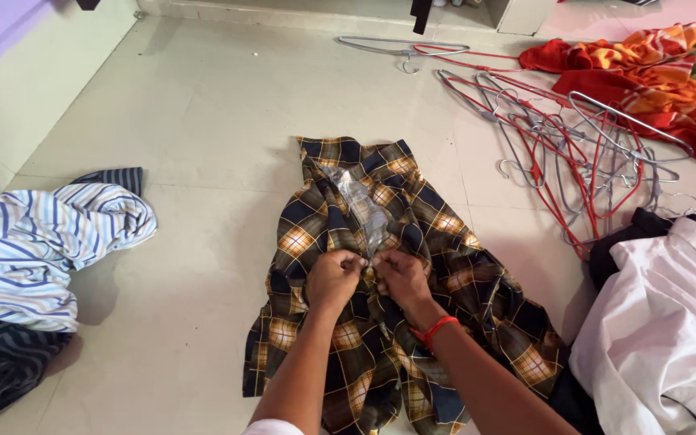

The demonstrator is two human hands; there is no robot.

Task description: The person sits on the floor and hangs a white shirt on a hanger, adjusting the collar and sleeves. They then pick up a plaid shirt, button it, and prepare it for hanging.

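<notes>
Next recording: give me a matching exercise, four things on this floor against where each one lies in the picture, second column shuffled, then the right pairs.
Things:
1. plaid shirt
2. striped shirt
3. white shirt
4. wire hangers

Places:
A. far side of the floor at the right, beside the orange and red cloth
B. left edge, bunched on the tiles
C. middle of the floor, under the left hand and right hand
D. lower right corner, on top of dark cloth

Pairs: 1-C, 2-B, 3-D, 4-A
</notes>
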